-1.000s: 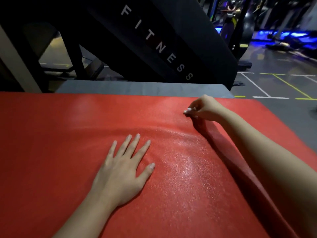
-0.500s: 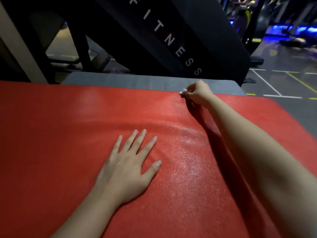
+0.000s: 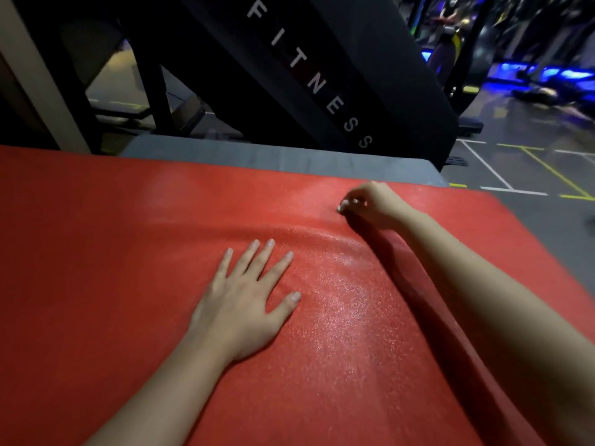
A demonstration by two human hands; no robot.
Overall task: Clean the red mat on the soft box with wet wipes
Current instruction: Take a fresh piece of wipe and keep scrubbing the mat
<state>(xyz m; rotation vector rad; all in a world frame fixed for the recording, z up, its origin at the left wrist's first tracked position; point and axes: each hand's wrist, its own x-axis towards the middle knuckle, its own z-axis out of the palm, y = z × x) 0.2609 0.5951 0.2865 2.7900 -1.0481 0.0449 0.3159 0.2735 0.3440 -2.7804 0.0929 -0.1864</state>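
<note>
From the head camera: a red mat [image 3: 128,252] covers a grey soft box [image 3: 273,159], with a shiny patch near the middle. The left hand [image 3: 244,304] lies flat on the mat, fingers straight and spread, holding nothing. The right hand [image 3: 370,204] rests near the mat's far edge, fingers curled down onto it. It is blurred, so I cannot tell what they pinch, if anything.
</note>
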